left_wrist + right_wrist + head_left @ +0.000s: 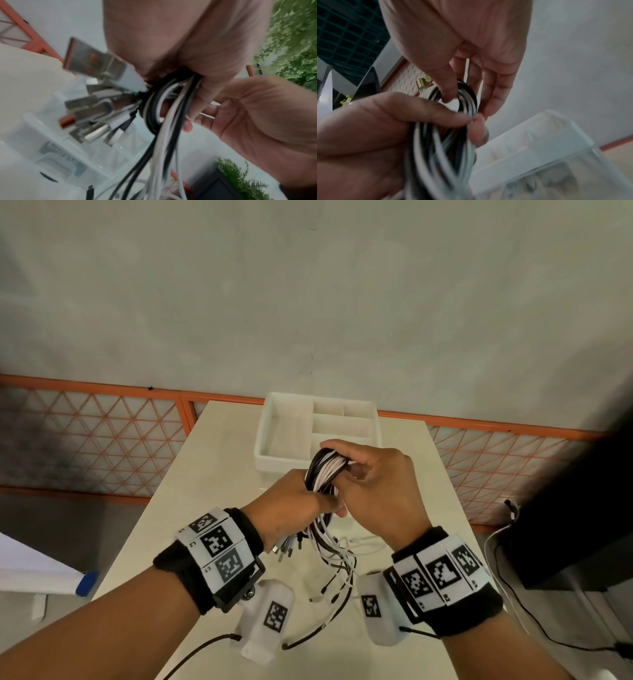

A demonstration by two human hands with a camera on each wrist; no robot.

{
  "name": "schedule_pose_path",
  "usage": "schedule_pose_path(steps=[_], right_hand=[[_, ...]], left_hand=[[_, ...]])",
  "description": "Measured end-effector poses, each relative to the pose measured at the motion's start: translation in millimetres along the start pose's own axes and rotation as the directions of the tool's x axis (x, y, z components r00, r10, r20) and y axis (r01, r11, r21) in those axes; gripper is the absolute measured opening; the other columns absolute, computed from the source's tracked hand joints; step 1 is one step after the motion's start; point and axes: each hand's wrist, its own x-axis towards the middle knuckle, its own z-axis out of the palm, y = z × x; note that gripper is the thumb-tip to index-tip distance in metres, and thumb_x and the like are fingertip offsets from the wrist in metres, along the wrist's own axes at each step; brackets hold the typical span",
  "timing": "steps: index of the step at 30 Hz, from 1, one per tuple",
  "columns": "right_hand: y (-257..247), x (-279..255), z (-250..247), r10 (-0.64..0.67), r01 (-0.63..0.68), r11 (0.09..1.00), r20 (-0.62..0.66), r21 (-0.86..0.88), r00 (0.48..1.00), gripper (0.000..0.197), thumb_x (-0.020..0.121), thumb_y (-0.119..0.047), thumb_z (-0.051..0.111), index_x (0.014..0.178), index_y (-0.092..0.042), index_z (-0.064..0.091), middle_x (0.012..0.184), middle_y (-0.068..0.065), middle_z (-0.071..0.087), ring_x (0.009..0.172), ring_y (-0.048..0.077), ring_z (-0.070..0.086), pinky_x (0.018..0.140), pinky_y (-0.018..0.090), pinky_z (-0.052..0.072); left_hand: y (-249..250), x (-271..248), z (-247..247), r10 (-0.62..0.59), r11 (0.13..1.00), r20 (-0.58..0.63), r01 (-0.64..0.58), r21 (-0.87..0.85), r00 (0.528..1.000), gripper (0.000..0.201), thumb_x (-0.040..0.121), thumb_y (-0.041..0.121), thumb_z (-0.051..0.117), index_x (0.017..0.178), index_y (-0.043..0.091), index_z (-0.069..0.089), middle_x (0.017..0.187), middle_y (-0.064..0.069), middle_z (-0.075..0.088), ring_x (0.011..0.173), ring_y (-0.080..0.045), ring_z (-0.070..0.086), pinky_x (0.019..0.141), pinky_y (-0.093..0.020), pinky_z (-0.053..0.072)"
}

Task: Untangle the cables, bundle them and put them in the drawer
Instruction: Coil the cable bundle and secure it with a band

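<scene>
The table (191,474) fills the lower middle of the head view, and the white drawer (270,446) sits at its far end. Just below it, the left hand (291,498) squeezes the cables (325,470) while the right hand (373,474) curls around their loop. They look light, soft and floppy, so hold the middle. Only the left wrist view shows the metal plugs (89,59).

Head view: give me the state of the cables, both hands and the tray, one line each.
cable bundle: black and white, looped, held above the table, ends hanging loose.
left hand: grips the bundle's middle.
right hand: fingers curled round the loop's top.
USB plugs: fanned out beside the left grip.
divided tray: on the table behind the hands, compartments look empty.
table: a few cable ends lie on it.
</scene>
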Motion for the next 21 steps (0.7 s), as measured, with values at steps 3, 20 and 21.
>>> schedule_pose_path(steps=[3, 20, 21], right_hand=[[12, -7, 9, 0.107, -0.116, 0.966, 0.051, 0.233, 0.993, 0.051, 0.086, -0.019, 0.064, 0.132, -0.041, 0.061, 0.107, -0.010, 0.077, 0.093, 0.010, 0.073, 0.089, 0.039, 0.060], [93, -56, 13, 0.122, 0.017, 0.953, 0.433, -0.303, 0.893, 0.011, 0.086, -0.023, 0.056, 0.087, -0.030, 0.065, 0.067, -0.008, 0.069, 0.059, 0.009, 0.061, 0.063, 0.029, 0.053], [104, -61, 14, 0.203, 0.010, 0.916, 0.484, -0.402, 0.851, 0.019, 0.093, -0.029, 0.052, 0.098, -0.035, 0.069, 0.080, -0.008, 0.075, 0.072, 0.010, 0.067, 0.075, 0.031, 0.055]], left_hand=[[-2, 3, -4, 0.016, 0.997, -0.076, -0.021, -0.071, 0.997, 0.017, 0.088, 0.015, 0.067, 0.103, 0.014, 0.075, 0.096, -0.007, 0.078, 0.093, -0.019, 0.073, 0.091, -0.037, 0.053], [11, 11, -44, 0.035, 0.930, -0.463, -0.198, -0.309, 0.886, 0.030, 0.096, 0.024, 0.061, 0.069, 0.016, 0.070, 0.077, -0.010, 0.068, 0.071, -0.027, 0.057, 0.069, -0.041, 0.049], [13, 11, -47, 0.049, 0.923, -0.473, -0.221, -0.314, 0.879, 0.028, 0.097, 0.023, 0.060, 0.071, 0.019, 0.070, 0.076, -0.009, 0.068, 0.071, -0.024, 0.058, 0.069, -0.042, 0.048]])
